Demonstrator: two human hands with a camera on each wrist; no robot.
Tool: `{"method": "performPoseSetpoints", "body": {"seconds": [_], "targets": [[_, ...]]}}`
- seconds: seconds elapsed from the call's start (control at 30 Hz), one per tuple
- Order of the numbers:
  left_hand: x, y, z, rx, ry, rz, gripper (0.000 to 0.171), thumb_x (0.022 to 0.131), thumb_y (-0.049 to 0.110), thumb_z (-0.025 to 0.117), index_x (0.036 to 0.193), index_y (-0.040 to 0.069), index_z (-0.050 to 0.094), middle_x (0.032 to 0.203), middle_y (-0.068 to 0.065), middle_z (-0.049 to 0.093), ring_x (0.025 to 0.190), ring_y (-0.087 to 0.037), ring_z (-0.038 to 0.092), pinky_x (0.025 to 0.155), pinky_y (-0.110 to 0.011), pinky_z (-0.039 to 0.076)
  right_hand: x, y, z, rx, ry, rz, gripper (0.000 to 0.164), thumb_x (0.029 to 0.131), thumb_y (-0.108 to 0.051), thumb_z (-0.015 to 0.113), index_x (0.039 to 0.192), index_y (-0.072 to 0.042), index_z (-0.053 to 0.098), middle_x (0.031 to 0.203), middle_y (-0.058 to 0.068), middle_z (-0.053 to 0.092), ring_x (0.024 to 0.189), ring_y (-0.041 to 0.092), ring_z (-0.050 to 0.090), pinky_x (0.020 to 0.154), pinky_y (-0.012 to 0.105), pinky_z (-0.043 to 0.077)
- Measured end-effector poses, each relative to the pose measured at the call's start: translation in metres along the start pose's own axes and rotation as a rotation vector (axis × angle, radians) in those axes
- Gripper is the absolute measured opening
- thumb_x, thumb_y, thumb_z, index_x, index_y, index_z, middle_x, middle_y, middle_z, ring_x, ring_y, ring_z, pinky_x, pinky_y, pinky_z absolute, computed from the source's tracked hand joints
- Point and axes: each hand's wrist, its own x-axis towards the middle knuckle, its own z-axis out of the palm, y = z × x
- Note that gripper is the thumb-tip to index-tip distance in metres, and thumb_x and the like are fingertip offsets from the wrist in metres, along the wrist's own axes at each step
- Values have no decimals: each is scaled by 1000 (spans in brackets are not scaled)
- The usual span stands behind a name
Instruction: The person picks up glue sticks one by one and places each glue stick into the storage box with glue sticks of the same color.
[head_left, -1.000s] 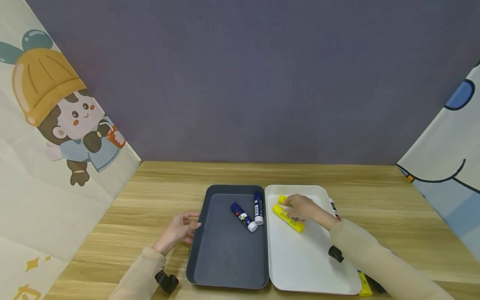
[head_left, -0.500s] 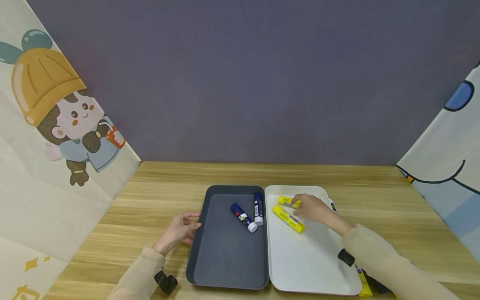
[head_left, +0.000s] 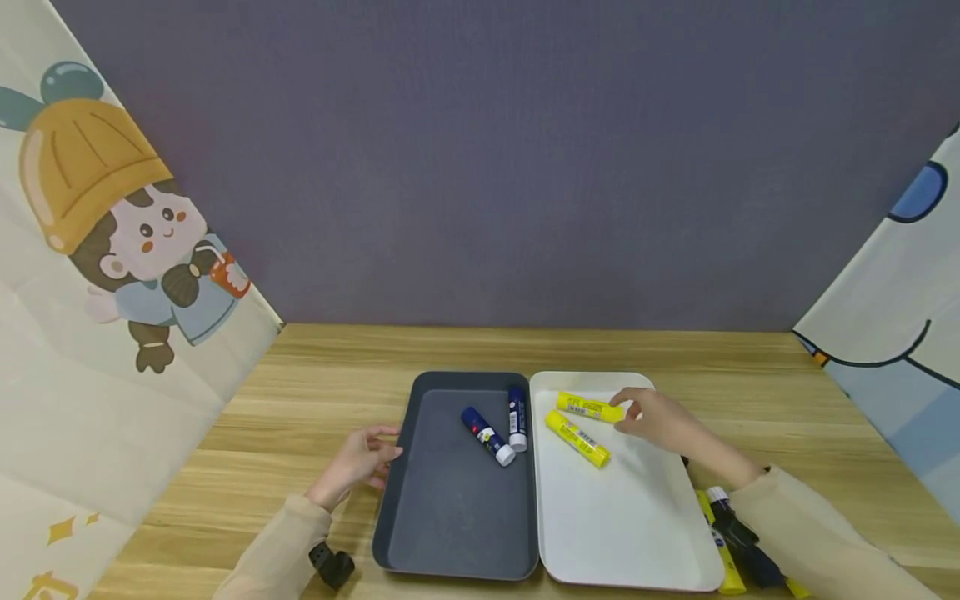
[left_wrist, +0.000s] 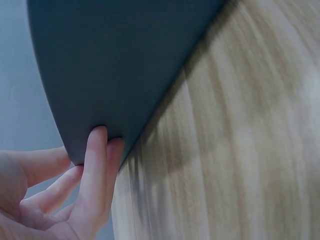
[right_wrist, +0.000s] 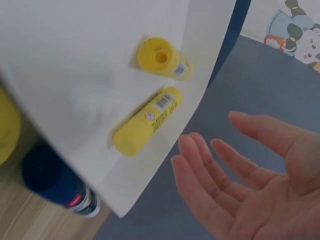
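Observation:
My left hand (head_left: 356,465) touches the outer left side of the dark grey tray (head_left: 465,521). In the left wrist view, its fingers (left_wrist: 94,175) lie fairly straight against the tray's wall, with the thumb at the rim. Two blue glue sticks (head_left: 489,435) with white ends lie in the grey tray. Over the white tray (head_left: 615,533), my right hand (head_left: 660,423) is spread and holds nothing. Its fingertips hang by the right end of the upper yellow glue stick (head_left: 589,407). The lower yellow glue stick (head_left: 577,438) lies slanted just in front of it.
Both trays stand side by side on a wooden table (head_left: 315,383). Right of the white tray lie more glue sticks, yellow (head_left: 726,562) and blue (right_wrist: 47,175), partly covered by the right arm. A dark grey panel (head_left: 480,167) rises behind the table.
My right hand has drawn back to the right, uncovering the upper yellow glue stick, which stays in the white tray. More glue sticks show beside that tray. The left hand keeps its place.

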Motion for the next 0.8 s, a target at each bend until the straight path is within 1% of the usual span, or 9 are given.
{"method": "performPoseSetpoints", "body": {"seconds": [0.27, 0.43, 0.67, 0.8], "targets": [[0, -1, 0, 3, 11, -14, 37, 84, 1, 55, 120, -4, 49, 81, -15, 57, 52, -15, 51, 47, -33, 50, -16, 15, -8, -8, 32, -23, 35, 80, -11, 62, 110, 5, 54, 80, 7, 56, 64, 16, 49, 52, 28, 42], [0, -1, 1, 6, 21, -20, 36, 84, 1, 56, 119, -3, 50, 82, -15, 56, 52, -15, 52, 46, -33, 49, -25, 23, -10, -13, 57, -11, 35, 79, -10, 63, 108, 6, 55, 79, 7, 55, 66, 17, 50, 53, 27, 43], [-1, -1, 0, 7, 15, -18, 37, 84, 3, 57, 120, -3, 50, 82, -15, 57, 53, -16, 52, 47, -33, 49, -39, 35, -14, -1, 51, 29, 38, 81, -13, 61, 113, 6, 53, 85, 10, 58, 71, 20, 55, 55, 31, 46], [-2, 0, 0, 6, 7, -11, 37, 84, 4, 57, 120, -2, 50, 81, -14, 57, 52, -15, 51, 47, -33, 49, -45, 40, -16, 11, 51, 34, 40, 82, -16, 61, 114, 6, 52, 87, 11, 59, 75, 24, 57, 57, 33, 47]]}}
